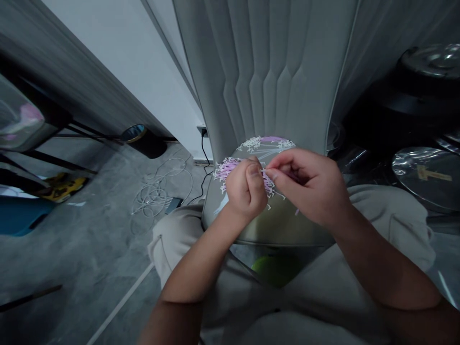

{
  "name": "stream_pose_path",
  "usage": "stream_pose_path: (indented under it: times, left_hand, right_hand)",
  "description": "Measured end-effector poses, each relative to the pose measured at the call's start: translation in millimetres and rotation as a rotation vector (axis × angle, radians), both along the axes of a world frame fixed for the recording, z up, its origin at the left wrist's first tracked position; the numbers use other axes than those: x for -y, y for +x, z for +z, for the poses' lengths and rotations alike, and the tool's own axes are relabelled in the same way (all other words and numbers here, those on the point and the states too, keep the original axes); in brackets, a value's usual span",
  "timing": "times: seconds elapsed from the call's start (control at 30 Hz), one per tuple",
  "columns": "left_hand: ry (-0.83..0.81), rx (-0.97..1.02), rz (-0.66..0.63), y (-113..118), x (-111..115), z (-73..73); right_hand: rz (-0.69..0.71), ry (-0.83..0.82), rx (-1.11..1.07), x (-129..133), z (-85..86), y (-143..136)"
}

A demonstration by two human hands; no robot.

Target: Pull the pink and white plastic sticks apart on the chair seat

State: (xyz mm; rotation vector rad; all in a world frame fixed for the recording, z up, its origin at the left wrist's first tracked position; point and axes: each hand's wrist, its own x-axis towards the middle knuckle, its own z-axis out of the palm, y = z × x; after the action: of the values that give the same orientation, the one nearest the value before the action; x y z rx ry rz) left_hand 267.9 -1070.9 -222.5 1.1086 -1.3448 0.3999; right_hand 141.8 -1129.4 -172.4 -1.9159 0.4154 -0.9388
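- The left hand (247, 188) is curled tight, thumb pressed down. The right hand (311, 184) is just beside it, thumb and finger pinched. Both appear to be clamped on one small strip (264, 170) in the narrow gap between them, above the seat (283, 232).
- That pinch takes in very little of the strip; a small slip of either thumb could let it drop. What lies inside the left fist is hidden, so I cannot tell how firm its grip is.
- A hard tug could bend or tear the strip, which looks thin and soft.
- The front pile (223, 168) of purple strips with white, hooked ends spreads around and behind the left fist. The ends look apt to snag on each other or on the fingers, so lifting the fist could drag several along.
- A loose piece (269, 207) lies apart from the pile, nearer the front edge; a brush of the right wrist could sweep it off.
- The back pile (268, 141) sits near the backrest (266, 62); a knock to the chair could mix it with the front one.
- The knees flank the seat, so a shift of the trousers (391, 206) against it could shake pieces to the floor (108, 191).
- Pieces falling on the left could be lost among the cables (156, 191).
- The dim light makes pale ends hard to tell apart, inviting a wrong pick.
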Motion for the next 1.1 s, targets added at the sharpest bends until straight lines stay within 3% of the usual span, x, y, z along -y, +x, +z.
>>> stream_pose_path:
  times: [0.5,0.9,1.1]
  left_hand:
    - [-0.010,-0.014,0.033,-2.3,-1.4,3.8]
    - [-0.020,0.057,0.043,-2.1,-1.4,3.3]
    - [0.008,-0.023,0.040,-5.6,-1.6,4.7]
  right_hand:
    - [0.063,0.144,0.101,-4.1,-2.9,4.5]
    - [0.076,0.102,0.123,-4.6,-1.7,2.0]
    - [0.048,0.098,0.115,-7.2,-3.6,3.3]
